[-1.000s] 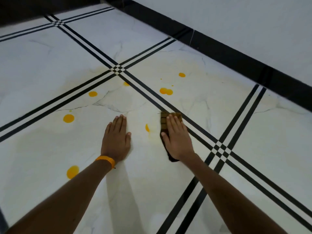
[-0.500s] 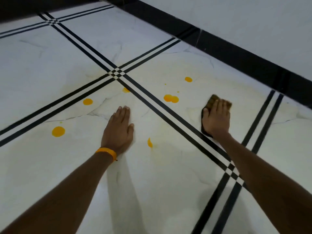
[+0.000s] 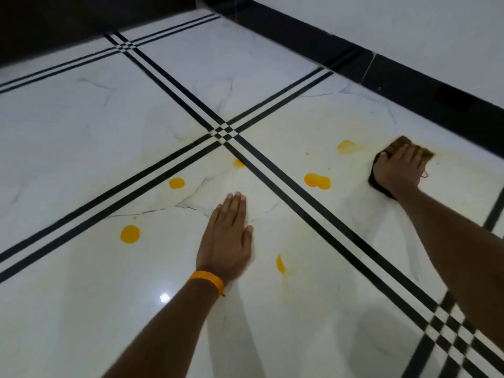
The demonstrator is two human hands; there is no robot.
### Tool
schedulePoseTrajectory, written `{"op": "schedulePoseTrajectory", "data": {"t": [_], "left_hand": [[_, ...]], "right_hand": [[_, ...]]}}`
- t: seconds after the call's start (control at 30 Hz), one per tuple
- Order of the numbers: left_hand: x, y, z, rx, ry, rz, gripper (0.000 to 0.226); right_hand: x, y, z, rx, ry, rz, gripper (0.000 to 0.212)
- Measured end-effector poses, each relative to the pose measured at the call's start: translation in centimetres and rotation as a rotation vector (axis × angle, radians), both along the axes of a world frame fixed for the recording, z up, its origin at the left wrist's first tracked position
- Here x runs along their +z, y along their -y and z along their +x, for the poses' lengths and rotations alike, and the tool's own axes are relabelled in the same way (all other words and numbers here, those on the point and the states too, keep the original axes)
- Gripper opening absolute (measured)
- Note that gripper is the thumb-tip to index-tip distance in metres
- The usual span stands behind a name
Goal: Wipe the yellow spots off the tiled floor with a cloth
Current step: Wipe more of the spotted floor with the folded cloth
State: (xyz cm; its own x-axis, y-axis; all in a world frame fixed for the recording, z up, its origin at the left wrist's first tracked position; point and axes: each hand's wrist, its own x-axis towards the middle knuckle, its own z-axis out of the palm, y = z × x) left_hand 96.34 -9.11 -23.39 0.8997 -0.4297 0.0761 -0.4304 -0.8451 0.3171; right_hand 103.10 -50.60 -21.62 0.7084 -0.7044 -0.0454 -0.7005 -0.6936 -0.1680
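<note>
My right hand (image 3: 398,170) presses a dark brown cloth (image 3: 401,141) flat on the white tiled floor (image 3: 81,137) at the far right, fingers straight over it. My left hand (image 3: 227,236) rests flat on the tile in the middle, an orange band on its wrist. Several yellow spots lie on the floor: a smeared one (image 3: 346,146) just left of the cloth, a double spot (image 3: 317,180), one (image 3: 176,183) past the left hand, a larger one (image 3: 130,234) to its left, one (image 3: 239,163) against the black stripe, and a streak (image 3: 280,263) beside my left wrist.
Black double stripes (image 3: 272,184) cross the floor in a grid. A black skirting (image 3: 409,85) and a white wall (image 3: 409,31) run along the far right, close behind the cloth. A pale yellow film covers the tile round the cloth.
My right hand has slid the cloth from the stripe near my left hand away to the far right, towards the wall. The far spot now looks smeared. The left hand stays planted.
</note>
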Motion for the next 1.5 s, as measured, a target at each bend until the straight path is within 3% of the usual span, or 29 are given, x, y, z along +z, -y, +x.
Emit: {"op": "schedulePoseTrajectory", "data": {"t": [0.1,0.23,0.33,0.4,0.5,0.6,0.63,0.7,0.77,0.83,0.93,1.0,1.07,1.13,1.23,1.3,1.37,1.5], "left_hand": [[-0.1,0.1,0.1,-0.015,0.0,0.008,0.064],[-0.3,0.1,0.1,-0.014,-0.009,0.022,0.065],[-0.3,0.1,0.2,-0.024,-0.009,0.04,0.065],[-0.3,0.1,0.1,-0.02,-0.01,0.047,0.064],[-0.5,0.1,0.3,-0.021,0.001,0.044,0.065],[-0.7,0.1,0.4,-0.02,0.02,0.053,0.064],[-0.7,0.0,0.3,-0.022,0.015,0.053,0.064],[-0.6,0.0,0.3,-0.029,0.021,0.053,0.064],[-0.4,0.1,0.3,-0.028,0.023,0.052,0.064],[-0.3,0.0,0.2,-0.025,0.026,0.057,0.065],[-0.7,0.0,0.3,-0.029,0.028,0.046,0.065],[-0.9,0.0,0.4,-0.027,0.039,0.051,0.065],[-0.9,0.0,0.4,-0.03,0.028,0.057,0.066],[-0.9,-0.1,0.5,-0.032,0.027,0.063,0.066],[-0.8,-0.2,0.5,-0.038,0.037,0.066,0.066],[-0.9,0.0,0.4,-0.025,0.044,0.053,0.066],[-1.0,0.0,0.4,-0.028,0.044,0.032,0.066],[-1.0,-0.1,0.4,-0.03,0.046,0.048,0.066]], "right_hand": [[0.0,-1.8,3.6,0.051,-0.007,-0.038,0.071],[0.2,-7.1,6.3,0.521,0.02,-0.029,0.067],[0.7,-12.0,1.3,0.893,-0.035,-0.017,0.065],[0.0,-11.1,-3.6,0.97,-0.029,-0.033,0.066],[-0.3,-6.8,-4.5,0.689,0.041,-0.049,0.074],[0.2,-7.8,0.2,0.36,0.021,-0.023,0.073],[0.4,-9.8,1.5,0.379,0.032,-0.035,0.072],[0.4,-14.9,1.7,0.618,0.066,-0.086,0.076],[-0.2,-19.0,-3.2,0.904,0.04,-0.09,0.072],[-0.5,-18.6,-9.7,1.02,0.023,-0.034,0.067],[-0.6,-10.8,-13.3,0.738,0.094,-0.051,0.072],[0.3,-5.9,-10.1,0.448,0.06,-0.076,0.082],[0.9,-6.5,-6.3,0.257,0.045,-0.006,0.086],[0.0,-11.1,-5.3,0.392,0.062,-0.072,0.079],[-0.9,-17.8,-12.1,0.948,0.076,-0.07,0.068],[-0.5,-15.9,-16.3,1.06,0.033,-0.037,0.066],[-0.3,-11.1,-15.6,0.849,0.068,-0.073,0.07],[0.7,-6.9,-8.0,0.19,0.005,-0.029,0.077]]}}
